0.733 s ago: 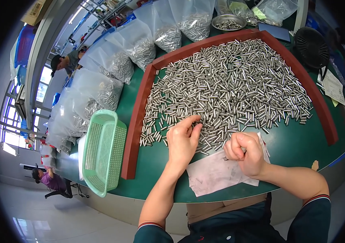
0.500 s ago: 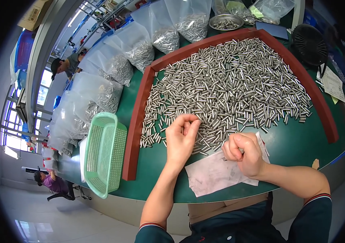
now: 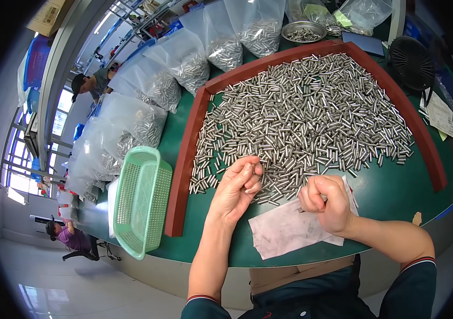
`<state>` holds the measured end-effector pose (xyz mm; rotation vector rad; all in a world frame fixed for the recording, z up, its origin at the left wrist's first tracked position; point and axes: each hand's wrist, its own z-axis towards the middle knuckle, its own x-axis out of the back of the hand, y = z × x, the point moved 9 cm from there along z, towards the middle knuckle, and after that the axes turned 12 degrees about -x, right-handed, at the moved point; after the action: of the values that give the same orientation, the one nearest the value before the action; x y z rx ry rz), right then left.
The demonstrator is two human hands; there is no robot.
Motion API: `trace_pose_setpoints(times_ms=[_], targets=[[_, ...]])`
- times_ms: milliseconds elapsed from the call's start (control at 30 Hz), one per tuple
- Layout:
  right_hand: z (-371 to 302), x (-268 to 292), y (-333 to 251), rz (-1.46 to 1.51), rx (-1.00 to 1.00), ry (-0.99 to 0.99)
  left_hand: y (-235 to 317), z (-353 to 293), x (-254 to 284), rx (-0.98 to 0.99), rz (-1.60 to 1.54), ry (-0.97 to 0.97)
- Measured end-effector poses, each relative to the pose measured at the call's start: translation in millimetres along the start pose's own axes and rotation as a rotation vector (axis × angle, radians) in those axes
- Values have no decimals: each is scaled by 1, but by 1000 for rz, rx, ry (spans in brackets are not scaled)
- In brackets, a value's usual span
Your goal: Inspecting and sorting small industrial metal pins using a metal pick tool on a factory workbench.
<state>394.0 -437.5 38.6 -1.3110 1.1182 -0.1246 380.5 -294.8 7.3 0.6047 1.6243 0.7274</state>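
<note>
A wide layer of short shiny metal pins (image 3: pixel 311 111) covers the green table in front of me. At the near edge of this layer is my left hand (image 3: pixel 236 187), its palm turned partly up and its fingers curled in toward the thumb. Whatever it may hold is too small to make out. My right hand (image 3: pixel 328 203) is closed in a loose fist above a stained whitish cloth (image 3: pixel 279 228). Its curled fingers hide what is inside. The two hands are apart, with pins lying between and beyond them.
Dark red bars (image 3: pixel 184 159) border the pins at left, back and right. A green plastic basket (image 3: pixel 154 212) stands left of them. Clear bags of pins (image 3: pixel 189 66) line the left and back. A metal bowl (image 3: pixel 303 33) and black fan (image 3: pixel 410 61) sit behind. Two people are farther left.
My left hand has turned so more of its palm and curled fingers show. The right hand stays closed in nearly the same place. The whole view has shifted slightly.
</note>
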Motion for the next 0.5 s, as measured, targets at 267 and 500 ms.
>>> trace_pose_setpoints(times_ms=[267, 500], targets=[[0, 0, 2, 9, 13, -8, -1, 0, 0, 7, -48, -29], [-1, 0, 1, 24, 10, -59, 0, 0, 3, -12, -49, 53]])
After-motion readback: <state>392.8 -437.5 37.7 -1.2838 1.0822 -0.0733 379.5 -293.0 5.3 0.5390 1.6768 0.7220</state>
